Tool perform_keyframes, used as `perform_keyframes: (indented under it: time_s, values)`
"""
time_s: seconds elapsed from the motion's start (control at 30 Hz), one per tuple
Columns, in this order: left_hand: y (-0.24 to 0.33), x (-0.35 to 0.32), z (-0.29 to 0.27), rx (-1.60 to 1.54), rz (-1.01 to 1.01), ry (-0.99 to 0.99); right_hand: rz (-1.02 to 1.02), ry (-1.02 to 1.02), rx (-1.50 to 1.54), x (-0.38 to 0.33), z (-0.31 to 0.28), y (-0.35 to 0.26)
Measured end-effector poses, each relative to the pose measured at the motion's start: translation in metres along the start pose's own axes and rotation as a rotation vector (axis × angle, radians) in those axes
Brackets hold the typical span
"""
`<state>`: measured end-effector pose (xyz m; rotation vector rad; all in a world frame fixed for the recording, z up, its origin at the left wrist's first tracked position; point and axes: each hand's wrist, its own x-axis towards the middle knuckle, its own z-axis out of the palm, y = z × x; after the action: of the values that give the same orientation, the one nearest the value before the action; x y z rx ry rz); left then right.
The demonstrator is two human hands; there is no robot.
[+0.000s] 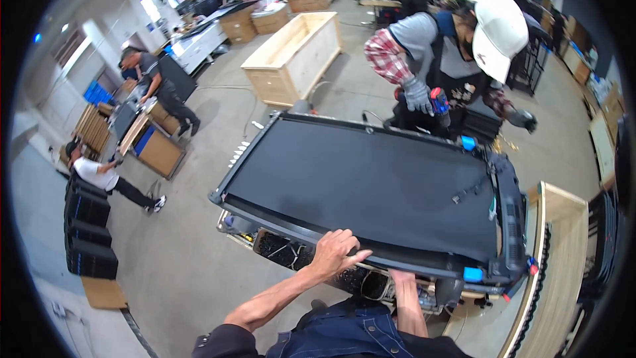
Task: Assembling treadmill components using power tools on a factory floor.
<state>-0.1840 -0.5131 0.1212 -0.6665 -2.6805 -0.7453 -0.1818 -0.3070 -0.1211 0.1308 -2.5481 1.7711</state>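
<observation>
A black treadmill deck (pixel 371 185) with a wide belt lies in front of me, its frame and machine parts showing below the near edge. My left hand (pixel 338 256) is at the near side rail (pixel 414 266), fingers curled and closed on it, thumb stretched along it. Under the same rail, further right, reaches my right hand (pixel 401 277); its fingers are hidden beneath the deck. Blue tape (pixel 472 274) is stuck on the rail near the right end. A short dark cable (pixel 467 193) lies on the belt.
Across the deck stands a co-worker in a white cap (pixel 500 30), a gloved hand on a red and black power drill (pixel 438 101). A wooden crate (pixel 291 59) stands behind, another crate (pixel 563 252) close at right. Two people work at the left, near stacked black parts (pixel 91 232).
</observation>
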Motion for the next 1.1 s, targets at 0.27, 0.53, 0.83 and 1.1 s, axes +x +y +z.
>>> perform_keyframes:
  time_s: [0.27,0.53,0.83,1.1]
  values:
    - [0.067,0.047,-0.216,-0.132,-0.063,0.107,-0.126,-0.417,0.166,0.03,0.063,-0.035]
    - [0.023,-0.064,-0.331,-0.092,-0.026,0.177,-0.23,-0.767,0.217,0.1,0.178,-0.133]
    - [-0.144,-0.254,-0.517,-0.366,-0.236,0.362,-0.22,-0.991,0.22,0.081,0.391,-0.296]
    - [-0.34,-0.434,-0.608,-0.566,-0.767,0.414,-0.14,-1.069,0.392,0.047,0.628,-0.458]
